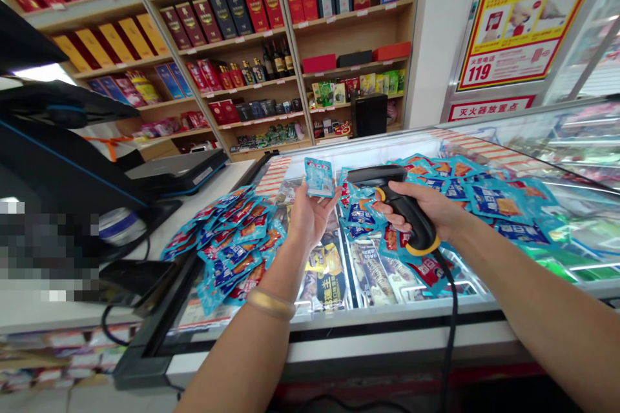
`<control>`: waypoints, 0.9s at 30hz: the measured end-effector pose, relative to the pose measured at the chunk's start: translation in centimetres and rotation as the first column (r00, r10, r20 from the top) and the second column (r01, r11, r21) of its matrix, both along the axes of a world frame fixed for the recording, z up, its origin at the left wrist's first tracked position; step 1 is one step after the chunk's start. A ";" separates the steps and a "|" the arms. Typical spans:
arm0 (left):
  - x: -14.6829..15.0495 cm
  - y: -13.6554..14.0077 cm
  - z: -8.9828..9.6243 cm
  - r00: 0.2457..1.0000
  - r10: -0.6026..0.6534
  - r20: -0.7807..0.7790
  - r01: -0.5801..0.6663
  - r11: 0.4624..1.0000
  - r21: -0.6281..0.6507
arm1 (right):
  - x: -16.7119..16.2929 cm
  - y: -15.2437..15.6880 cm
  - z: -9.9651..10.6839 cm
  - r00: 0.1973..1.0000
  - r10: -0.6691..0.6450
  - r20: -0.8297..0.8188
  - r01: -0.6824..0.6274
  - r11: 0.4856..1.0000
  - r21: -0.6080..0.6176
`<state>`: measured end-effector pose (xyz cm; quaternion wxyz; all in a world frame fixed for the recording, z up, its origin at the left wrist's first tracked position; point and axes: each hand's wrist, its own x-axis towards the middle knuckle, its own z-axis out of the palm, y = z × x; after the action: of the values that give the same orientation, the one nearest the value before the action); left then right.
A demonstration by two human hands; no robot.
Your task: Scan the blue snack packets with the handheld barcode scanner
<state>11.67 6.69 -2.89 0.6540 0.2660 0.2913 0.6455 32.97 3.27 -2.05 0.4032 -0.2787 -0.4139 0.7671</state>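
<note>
In my left hand [310,216] is a small blue snack packet [319,177], held up with its printed back toward me. My right hand [426,206] grips a black and yellow barcode scanner [417,222] by its handle, its head pointing left toward the packet. The scanner's cord [453,329] hangs down over the front edge. Under both hands lies the glass top of a freezer [300,326]. A heap of blue and red snack packets [237,245] lies left of my left hand. More such packets [498,200] are spread behind and right of the scanner.
To the left, a counter [33,310] carries a dark checkout machine [62,161] and a flat scale [179,171]. Wooden shelves [295,55] with boxes and bottles stand behind the freezer. A fire safety poster [526,19] hangs at the right. Wrapped frozen goods show through the glass.
</note>
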 end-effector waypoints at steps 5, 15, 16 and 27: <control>0.1 0.0 0.0 1.000 0.007 0.001 -0.007 1.000 -0.001 | -0.1 0.0 0.0 1.000 -0.009 0.018 0.010 1.000 -0.008; -3.2 0.8 0.3 0.805 0.405 -0.433 -0.289 0.906 0.310 | -1.9 -0.1 0.5 0.985 -0.137 -0.102 0.132 0.990 -0.058; -4.8 1.0 0.9 0.710 0.498 -0.498 -0.299 0.854 0.426 | -2.6 0.1 0.8 0.984 -0.139 -0.111 0.134 0.990 -0.055; -19.0 -1.0 -0.2 -0.514 0.153 -0.844 -0.253 0.913 0.319 | -14.8 0.6 -0.2 0.973 0.112 -0.203 -0.143 0.979 -0.143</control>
<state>-7.33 5.67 -3.12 -0.0494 0.5973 0.7700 0.2190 18.20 3.92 -2.25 0.3681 -0.2063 -0.3285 0.8450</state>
